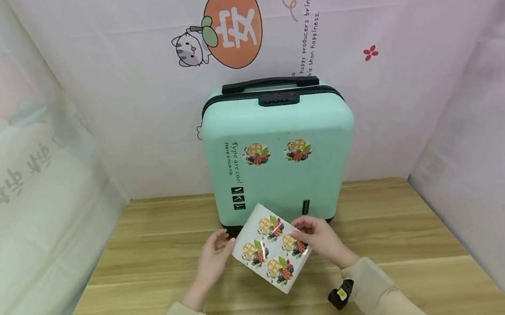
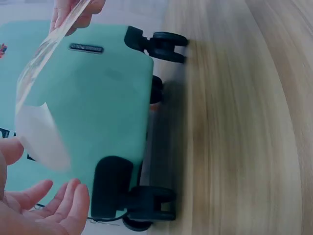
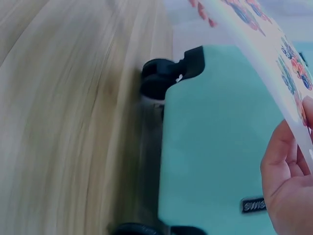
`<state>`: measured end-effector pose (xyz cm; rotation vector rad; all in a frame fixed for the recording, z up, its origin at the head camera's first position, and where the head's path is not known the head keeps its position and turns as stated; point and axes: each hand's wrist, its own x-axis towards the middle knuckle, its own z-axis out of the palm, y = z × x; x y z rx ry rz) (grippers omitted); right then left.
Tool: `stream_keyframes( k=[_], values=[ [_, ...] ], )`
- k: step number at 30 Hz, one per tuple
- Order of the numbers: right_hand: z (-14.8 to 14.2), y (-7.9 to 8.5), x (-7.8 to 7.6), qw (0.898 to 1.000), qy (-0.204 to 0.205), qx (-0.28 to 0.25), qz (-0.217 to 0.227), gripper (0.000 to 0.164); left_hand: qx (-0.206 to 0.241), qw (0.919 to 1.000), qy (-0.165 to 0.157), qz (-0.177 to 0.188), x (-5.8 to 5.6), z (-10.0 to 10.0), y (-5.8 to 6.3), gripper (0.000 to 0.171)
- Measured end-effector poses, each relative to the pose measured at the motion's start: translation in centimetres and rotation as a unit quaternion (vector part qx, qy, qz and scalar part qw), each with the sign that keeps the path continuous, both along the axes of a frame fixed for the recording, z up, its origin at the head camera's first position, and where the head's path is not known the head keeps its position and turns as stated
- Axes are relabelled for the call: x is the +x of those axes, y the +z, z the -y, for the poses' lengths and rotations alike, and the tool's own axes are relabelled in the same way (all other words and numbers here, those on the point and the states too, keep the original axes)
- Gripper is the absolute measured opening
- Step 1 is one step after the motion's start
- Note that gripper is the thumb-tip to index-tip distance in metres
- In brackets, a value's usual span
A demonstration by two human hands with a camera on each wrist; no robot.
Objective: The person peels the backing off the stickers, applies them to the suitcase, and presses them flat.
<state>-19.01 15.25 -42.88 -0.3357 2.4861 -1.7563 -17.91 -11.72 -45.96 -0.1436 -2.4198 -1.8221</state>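
A square sheet of stickers (image 1: 276, 248), printed with several fruit designs, is held tilted in front of a mint-green suitcase (image 1: 285, 180). My right hand (image 1: 319, 237) pinches its right edge between thumb and fingers, as the right wrist view also shows. At the left corner is my left hand (image 1: 214, 257), its thumb right by the edge and its fingers loosely bent and apart. From the left wrist view, a white flap of paper (image 2: 44, 137) curls off the sheet near that thumb. Two matching fruit stickers (image 1: 257, 154) are on the suitcase's upper front.
The suitcase stands upright on its black wheels (image 2: 161, 46) on a wooden table (image 1: 153, 279), with its handle (image 1: 269, 84) on top. Printed cloth (image 1: 136, 87) hangs behind and at both sides. Dark lettering and small black labels mark the suitcase front.
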Motion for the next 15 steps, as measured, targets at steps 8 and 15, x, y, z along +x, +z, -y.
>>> stream_keyframes(
  k=[8,15],
  values=[
    [1.1,1.8,1.4,1.0,0.025,0.003,-0.019,0.019,0.002,0.9986,0.011,-0.052,0.6,-0.4,1.5,0.04],
    [1.8,0.8,1.5,0.998,0.049,0.017,-0.038,0.019,-0.006,0.9976,-0.034,-0.061,1.1,-1.3,2.5,0.04]
  ],
)
